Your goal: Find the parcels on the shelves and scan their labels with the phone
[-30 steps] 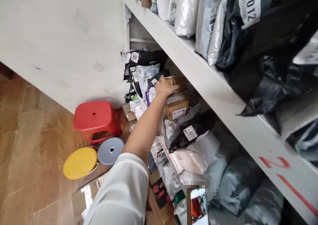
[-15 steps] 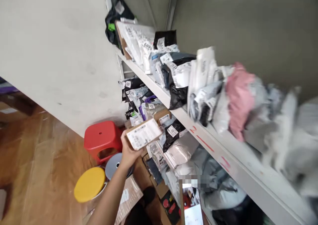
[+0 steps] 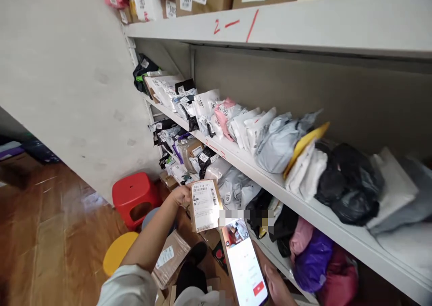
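Your left hand point(image 3: 180, 194) is clamped on a box point(image 3: 204, 205), fingers mostly hidden behind it. Your right hand point(image 3: 275, 284), half cut off, grips a phone point(image 3: 245, 265).

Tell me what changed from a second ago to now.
The left hand pulled a small labelled box off the lower shelf and now holds it up beside the phone in the right hand. The red stool and shelved parcels stayed put.
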A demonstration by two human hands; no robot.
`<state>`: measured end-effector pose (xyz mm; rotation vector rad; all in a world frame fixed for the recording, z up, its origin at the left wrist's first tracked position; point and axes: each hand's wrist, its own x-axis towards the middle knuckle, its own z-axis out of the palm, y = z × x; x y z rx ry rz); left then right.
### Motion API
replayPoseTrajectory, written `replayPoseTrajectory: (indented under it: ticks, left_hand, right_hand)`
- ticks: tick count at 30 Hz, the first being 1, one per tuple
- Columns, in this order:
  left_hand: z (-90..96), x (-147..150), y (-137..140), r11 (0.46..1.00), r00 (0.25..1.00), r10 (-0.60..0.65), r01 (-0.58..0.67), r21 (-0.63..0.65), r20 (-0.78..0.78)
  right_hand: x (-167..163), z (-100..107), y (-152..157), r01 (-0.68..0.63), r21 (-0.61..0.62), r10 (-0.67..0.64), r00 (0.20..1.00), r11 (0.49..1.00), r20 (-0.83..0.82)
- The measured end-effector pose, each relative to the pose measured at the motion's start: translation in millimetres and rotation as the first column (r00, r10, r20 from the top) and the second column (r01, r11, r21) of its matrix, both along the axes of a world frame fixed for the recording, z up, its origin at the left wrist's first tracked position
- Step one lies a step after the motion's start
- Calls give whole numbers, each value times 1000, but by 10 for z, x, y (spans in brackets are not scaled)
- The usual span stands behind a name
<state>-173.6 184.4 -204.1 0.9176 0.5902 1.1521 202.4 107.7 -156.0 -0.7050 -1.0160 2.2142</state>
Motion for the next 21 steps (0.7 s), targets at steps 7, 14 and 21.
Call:
replayPoseTrajectory:
  ticks: [7,14,21]
  left_hand:
    - [182,185,252,989,986,-151,151,-13,-74]
    - [103,116,478,991,986,-128,124,-42,-104]
    - [-1,72,581,996,989,-83,78,-45,-125]
  right_hand:
    - [-78,360,-240,-52,23,54,990,998,-130]
    - [-167,404,-309,-19,60,26,994,998,-108]
    - [-226,508,-273,-118,95,132,979,988,-157]
